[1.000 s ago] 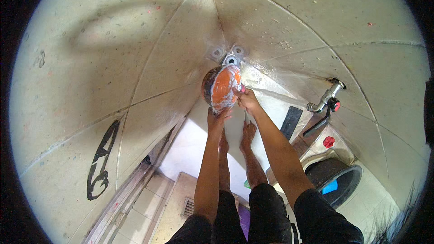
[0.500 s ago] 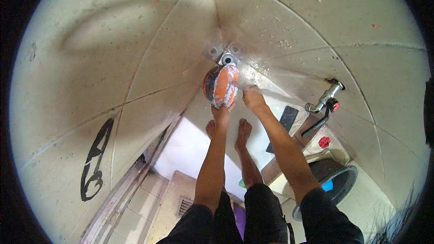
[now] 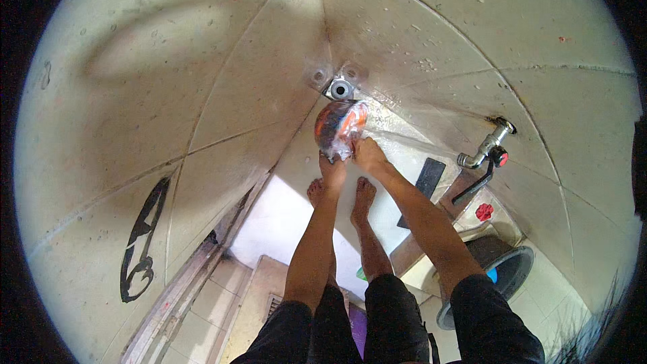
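Observation:
A round black-and-orange object (image 3: 331,125), wet and streaked with whitish suds, is held out low before me. Its exact kind cannot be made out. From below, my left hand (image 3: 332,171) grips its near edge, the fingers partly hidden underneath. My right hand (image 3: 368,155) is closed at its lower right edge, touching it; the fingertips are hidden there. From the metal tap (image 3: 486,147) on the right wall, a jet of water runs leftward to the object. A pale round pipe opening (image 3: 341,89) shows just beyond it in the corner.
Tiled walls meet in the corner ahead. Below the tap lie a dark flat slab (image 3: 430,176) and a red flower-shaped piece (image 3: 484,211). A dark tub (image 3: 517,275) stands at the lower right. My bare feet (image 3: 364,192) are on the pale floor.
My right hand has come in from the right and now meets the object. The object has turned, showing more of its dark side, and has shifted slightly right.

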A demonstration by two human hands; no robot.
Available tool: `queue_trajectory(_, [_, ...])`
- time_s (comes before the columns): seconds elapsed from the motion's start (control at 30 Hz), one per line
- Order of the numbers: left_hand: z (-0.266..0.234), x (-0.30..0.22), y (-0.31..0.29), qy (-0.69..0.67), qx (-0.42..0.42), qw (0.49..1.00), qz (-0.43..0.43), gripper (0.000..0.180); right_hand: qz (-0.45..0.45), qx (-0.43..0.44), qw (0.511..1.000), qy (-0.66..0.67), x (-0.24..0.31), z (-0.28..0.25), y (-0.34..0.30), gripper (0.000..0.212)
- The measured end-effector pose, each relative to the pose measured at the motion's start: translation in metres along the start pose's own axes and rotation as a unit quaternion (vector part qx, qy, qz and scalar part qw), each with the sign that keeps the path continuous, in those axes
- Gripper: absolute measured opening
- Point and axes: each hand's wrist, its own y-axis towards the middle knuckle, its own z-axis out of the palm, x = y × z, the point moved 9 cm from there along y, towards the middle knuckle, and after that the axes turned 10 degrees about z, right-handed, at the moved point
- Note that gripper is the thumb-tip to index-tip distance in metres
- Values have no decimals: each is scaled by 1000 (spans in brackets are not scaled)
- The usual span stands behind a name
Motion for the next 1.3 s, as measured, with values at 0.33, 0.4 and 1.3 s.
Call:
queue_trajectory(0.33, [-8, 2, -7, 75, 41, 996, 35, 46, 24, -126, 983, 133, -20, -21, 1, 21])
queue_trajectory(0.4, [5, -1, -10, 85, 75, 993, 39, 47, 11, -147, 983, 110, -23, -16, -3, 20])
queue_trajectory(1.3, [-23, -39, -10, 415, 50, 907, -39, 63, 209, -106, 888, 396, -93, 41, -11, 25])
